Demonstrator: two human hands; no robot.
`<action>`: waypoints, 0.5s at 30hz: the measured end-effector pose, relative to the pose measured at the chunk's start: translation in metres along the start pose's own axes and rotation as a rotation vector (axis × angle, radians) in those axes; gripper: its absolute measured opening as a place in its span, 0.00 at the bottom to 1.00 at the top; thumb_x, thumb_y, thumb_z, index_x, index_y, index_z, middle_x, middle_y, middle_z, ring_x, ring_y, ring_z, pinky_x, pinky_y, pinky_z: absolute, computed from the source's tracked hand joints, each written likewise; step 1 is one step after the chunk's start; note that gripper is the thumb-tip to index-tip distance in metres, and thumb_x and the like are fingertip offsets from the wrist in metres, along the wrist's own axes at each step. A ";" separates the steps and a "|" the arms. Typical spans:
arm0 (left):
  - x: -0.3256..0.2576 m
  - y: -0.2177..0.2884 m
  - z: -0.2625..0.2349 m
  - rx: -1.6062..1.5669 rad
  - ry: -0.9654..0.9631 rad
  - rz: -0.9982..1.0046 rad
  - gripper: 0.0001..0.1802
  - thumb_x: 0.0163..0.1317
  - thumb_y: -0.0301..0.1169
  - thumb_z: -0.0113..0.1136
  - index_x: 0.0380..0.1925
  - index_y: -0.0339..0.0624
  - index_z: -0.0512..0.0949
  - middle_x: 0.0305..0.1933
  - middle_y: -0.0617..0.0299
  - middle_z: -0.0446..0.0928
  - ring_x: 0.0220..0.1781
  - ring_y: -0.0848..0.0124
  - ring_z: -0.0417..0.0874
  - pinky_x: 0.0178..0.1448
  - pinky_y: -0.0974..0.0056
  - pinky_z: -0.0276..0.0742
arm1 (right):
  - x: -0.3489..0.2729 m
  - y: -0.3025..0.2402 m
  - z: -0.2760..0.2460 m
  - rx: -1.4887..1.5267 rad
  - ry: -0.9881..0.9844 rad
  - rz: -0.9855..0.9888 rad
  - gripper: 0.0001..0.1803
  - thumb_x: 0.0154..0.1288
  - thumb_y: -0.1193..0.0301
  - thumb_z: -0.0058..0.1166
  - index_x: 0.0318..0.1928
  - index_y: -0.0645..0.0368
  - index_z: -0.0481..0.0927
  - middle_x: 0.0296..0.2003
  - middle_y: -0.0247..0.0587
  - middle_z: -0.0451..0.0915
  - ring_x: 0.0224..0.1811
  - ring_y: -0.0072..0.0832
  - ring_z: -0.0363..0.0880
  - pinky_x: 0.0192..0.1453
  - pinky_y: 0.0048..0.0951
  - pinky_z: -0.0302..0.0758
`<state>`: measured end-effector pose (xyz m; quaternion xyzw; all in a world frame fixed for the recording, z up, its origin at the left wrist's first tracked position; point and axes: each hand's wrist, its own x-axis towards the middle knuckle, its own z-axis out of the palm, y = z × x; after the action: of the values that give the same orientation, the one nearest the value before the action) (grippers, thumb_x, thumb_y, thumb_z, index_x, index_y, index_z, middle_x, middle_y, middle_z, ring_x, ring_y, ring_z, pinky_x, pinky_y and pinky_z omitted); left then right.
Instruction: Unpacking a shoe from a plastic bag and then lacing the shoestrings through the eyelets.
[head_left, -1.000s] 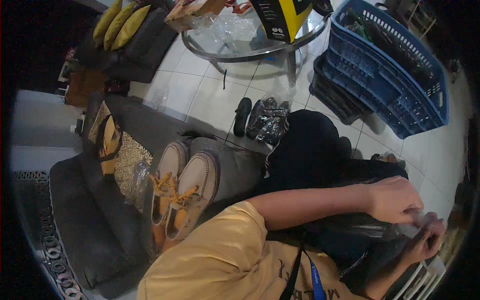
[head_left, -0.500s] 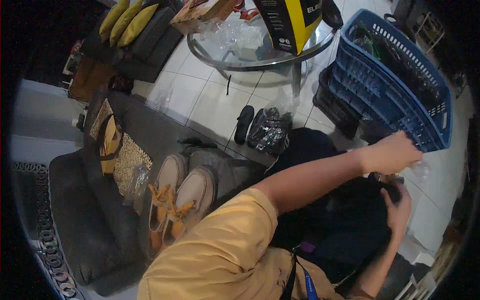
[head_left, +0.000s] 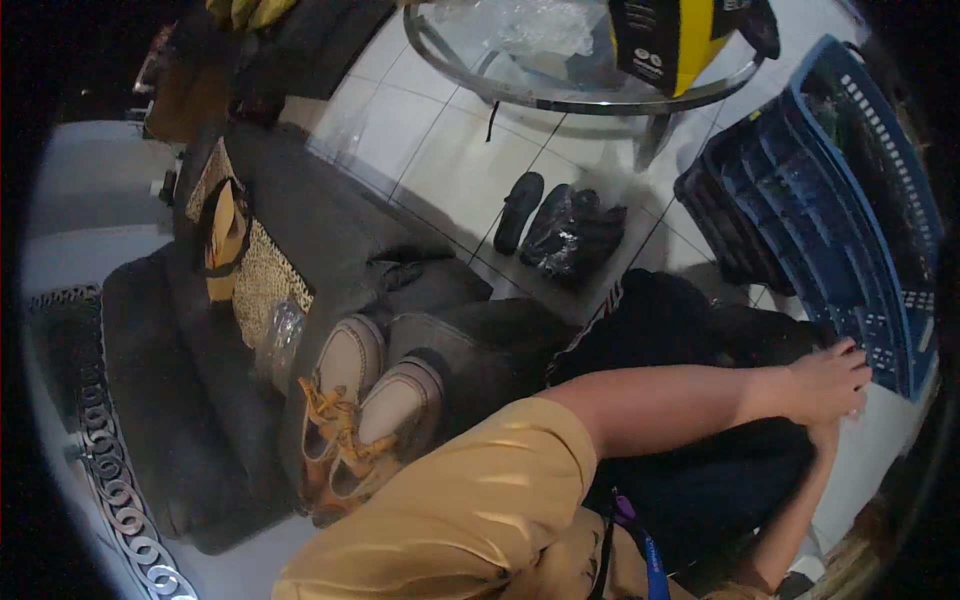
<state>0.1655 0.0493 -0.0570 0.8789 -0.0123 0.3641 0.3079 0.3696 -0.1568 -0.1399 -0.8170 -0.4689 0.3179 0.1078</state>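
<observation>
My left hand point(head_left: 830, 382) reaches across my dark-clothed lap point(head_left: 690, 470) toward the right, its fingers curled together. What they hold, if anything, is hidden. My right hand point(head_left: 824, 436) is just below it, nearly touching, and mostly covered by it, so its fingers do not show. A dark form point(head_left: 770, 335) lies just beyond the left wrist; its kind is unclear. On the grey sofa to my left sits a pair of beige shoes point(head_left: 395, 400) with orange-yellow laces.
A blue crate point(head_left: 850, 220) stands at the right, close beyond my hands. Black shoes point(head_left: 518, 212), some wrapped in clear plastic point(head_left: 570, 235), lie on the tiled floor. A glass table point(head_left: 560, 100) is farther off. The sofa point(head_left: 290, 200) carries a tan sandal point(head_left: 228, 240).
My left hand has come down and nearer, now in front of my right hand. The view has shifted, so the table and the crate appear higher or farther right.
</observation>
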 end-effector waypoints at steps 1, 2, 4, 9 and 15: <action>0.001 0.000 -0.005 0.022 0.021 0.040 0.17 0.52 0.37 0.76 0.44 0.53 0.88 0.53 0.58 0.80 0.66 0.52 0.77 0.75 0.34 0.66 | 0.003 0.000 -0.002 0.006 0.007 0.000 0.36 0.78 0.65 0.61 0.80 0.64 0.65 0.77 0.52 0.69 0.78 0.41 0.68 0.80 0.39 0.66; 0.001 -0.002 -0.013 0.021 0.025 0.031 0.17 0.52 0.37 0.76 0.44 0.53 0.88 0.53 0.58 0.80 0.66 0.52 0.77 0.75 0.34 0.66 | 0.003 0.001 -0.002 0.014 0.018 0.004 0.36 0.78 0.65 0.62 0.79 0.64 0.65 0.76 0.51 0.70 0.78 0.40 0.68 0.80 0.39 0.66; -0.001 -0.004 -0.029 0.015 0.158 0.015 0.11 0.57 0.38 0.75 0.41 0.54 0.89 0.59 0.54 0.78 0.66 0.51 0.79 0.75 0.36 0.69 | 0.003 -0.001 -0.001 0.034 0.045 0.013 0.36 0.77 0.66 0.63 0.79 0.64 0.66 0.75 0.50 0.71 0.78 0.39 0.68 0.80 0.39 0.65; 0.001 -0.013 0.008 -0.374 -0.020 -0.217 0.10 0.64 0.40 0.70 0.41 0.50 0.88 0.49 0.54 0.82 0.60 0.50 0.82 0.68 0.42 0.75 | 0.000 -0.031 0.002 0.114 0.101 0.017 0.34 0.76 0.68 0.63 0.77 0.64 0.68 0.73 0.48 0.73 0.77 0.37 0.68 0.80 0.39 0.65; 0.007 -0.027 -0.030 -0.305 0.224 -0.203 0.09 0.63 0.37 0.67 0.37 0.46 0.84 0.40 0.57 0.84 0.51 0.52 0.84 0.58 0.48 0.79 | 0.008 -0.081 -0.008 0.327 0.182 -0.084 0.28 0.80 0.69 0.58 0.75 0.63 0.71 0.69 0.45 0.76 0.73 0.35 0.72 0.77 0.37 0.68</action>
<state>0.1582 0.0895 -0.0508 0.7728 0.0557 0.4207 0.4719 0.3213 -0.1052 -0.0987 -0.7936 -0.4332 0.3098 0.2942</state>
